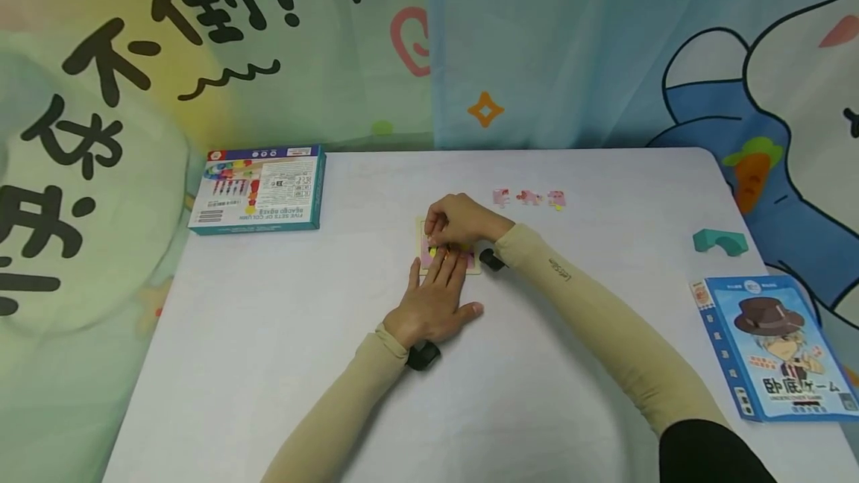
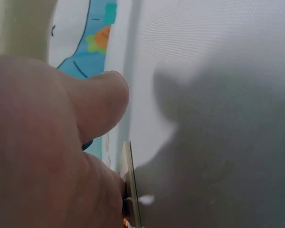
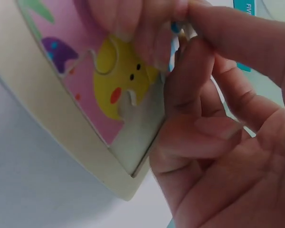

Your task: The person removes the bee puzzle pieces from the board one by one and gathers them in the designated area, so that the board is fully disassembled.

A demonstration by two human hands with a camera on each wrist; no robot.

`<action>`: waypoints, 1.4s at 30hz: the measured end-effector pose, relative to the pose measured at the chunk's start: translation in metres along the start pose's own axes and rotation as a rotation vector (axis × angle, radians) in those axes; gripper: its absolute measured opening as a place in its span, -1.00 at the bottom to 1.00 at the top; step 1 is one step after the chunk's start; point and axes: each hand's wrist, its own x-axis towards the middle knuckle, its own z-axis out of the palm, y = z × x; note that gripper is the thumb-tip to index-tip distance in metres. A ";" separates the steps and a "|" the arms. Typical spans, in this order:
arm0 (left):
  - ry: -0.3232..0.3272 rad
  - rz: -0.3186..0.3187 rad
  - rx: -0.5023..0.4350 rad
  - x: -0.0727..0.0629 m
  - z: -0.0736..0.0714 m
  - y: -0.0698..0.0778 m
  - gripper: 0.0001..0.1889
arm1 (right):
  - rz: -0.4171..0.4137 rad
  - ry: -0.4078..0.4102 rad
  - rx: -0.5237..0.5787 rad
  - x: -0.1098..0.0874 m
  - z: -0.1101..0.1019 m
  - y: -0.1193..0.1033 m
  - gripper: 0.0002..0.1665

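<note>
A small jigsaw puzzle board with a pale frame (image 3: 61,137) lies on the white table, partly covered by both hands. Assembled pieces on it show a yellow chick (image 3: 104,90) on pink, and bare backing (image 3: 140,133) shows at one corner. My left hand (image 1: 432,308) rests with extended fingers on the board's near part, thumb out to the side. Over the far left part of the board, my right hand (image 1: 463,218) pinches a small puzzle piece (image 3: 175,27) between thumb and forefinger. Only a bit of blue and a pale edge show of that piece.
Three loose pink puzzle pieces (image 1: 529,197) lie in a row beyond the right hand. A flat game box (image 1: 288,192) lies at the back left. To the right are a green arch block (image 1: 720,241) and a blue box (image 1: 778,349) with a hatted cartoon figure.
</note>
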 end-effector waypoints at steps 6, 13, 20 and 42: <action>-0.012 -0.011 -0.011 0.001 0.002 -0.004 -0.05 | -0.037 -0.011 -0.038 0.006 0.001 -0.004 -0.82; 0.002 -0.017 -0.005 0.000 0.004 -0.004 -0.05 | -0.014 -0.044 -0.034 0.007 0.000 -0.005 -0.91; -0.010 -0.039 0.020 0.001 0.006 -0.002 -0.05 | -0.025 -0.065 -0.061 0.004 0.002 -0.006 -0.90; 0.007 -0.019 0.087 0.004 0.002 0.002 -0.06 | 0.078 0.137 0.022 0.002 0.000 0.008 -0.75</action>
